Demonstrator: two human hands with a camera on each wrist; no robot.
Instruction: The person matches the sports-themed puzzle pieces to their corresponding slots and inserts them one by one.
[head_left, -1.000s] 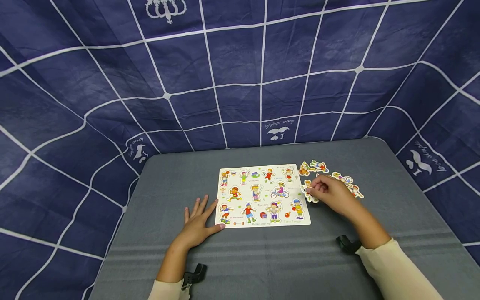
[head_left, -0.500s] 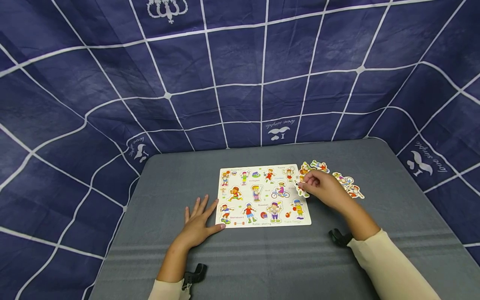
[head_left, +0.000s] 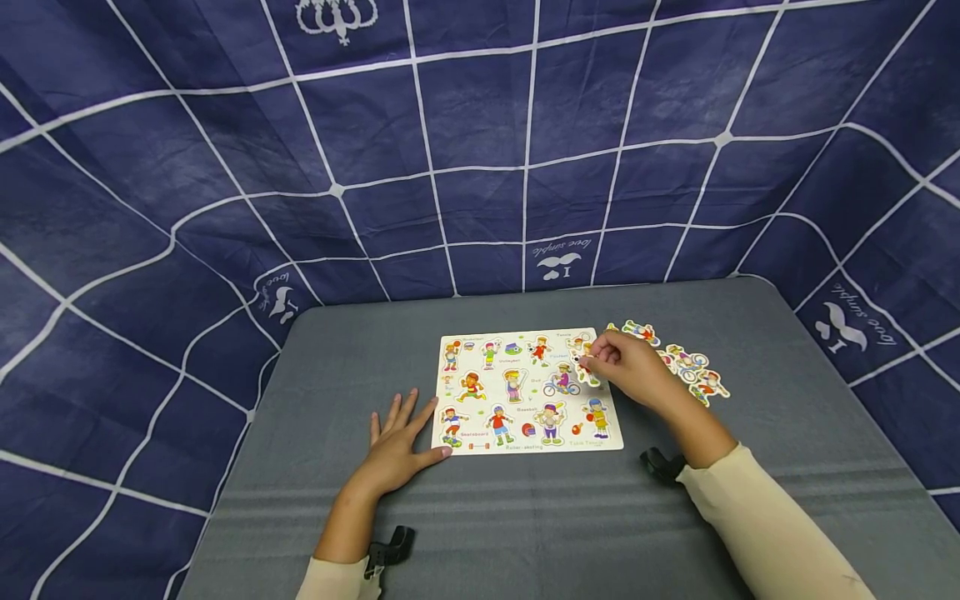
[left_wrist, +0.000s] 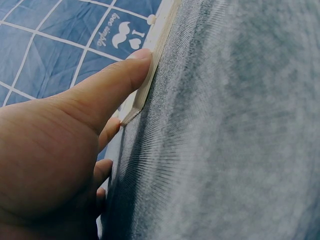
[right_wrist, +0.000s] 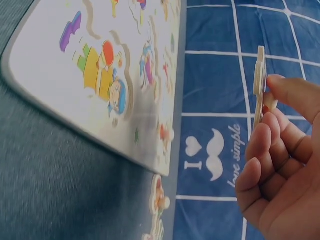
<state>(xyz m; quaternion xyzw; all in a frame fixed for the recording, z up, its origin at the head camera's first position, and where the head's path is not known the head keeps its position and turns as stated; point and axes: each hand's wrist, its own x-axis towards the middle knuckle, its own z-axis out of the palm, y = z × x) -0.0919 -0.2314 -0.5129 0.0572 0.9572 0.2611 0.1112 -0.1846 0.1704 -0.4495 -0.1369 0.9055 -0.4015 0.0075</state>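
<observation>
The puzzle piece (right_wrist: 259, 85) is a thin, flat cut-out of pale wood, seen edge-on in the right wrist view, with a printed cartoon face that shows only as a scrap of colour between the fingers in the head view. It is held above the upper right part of the puzzle board (head_left: 525, 392), a white rectangular board printed with small sport figures and their names, lying flat on the grey desk (head_left: 525, 517).

Most of the piece is hidden behind the right hand (head_left: 626, 362) in the head view, so its figure cannot be made out. The labels on the board are too small to read with certainty. The loose pieces (head_left: 693, 371) lying just beyond and to the right of the right hand are partly covered by it, and their count is unclear. In the left wrist view the board shows only as a narrow pale edge (left_wrist: 155, 60).

The right hand pinches the piece between thumb and curled fingers (right_wrist: 272, 145), clear of the board. The left hand (head_left: 397, 446) lies flat on the desk with fingers straight and spread, holding nothing; its thumb (left_wrist: 112, 82) rests against the board's lower left edge.
</observation>
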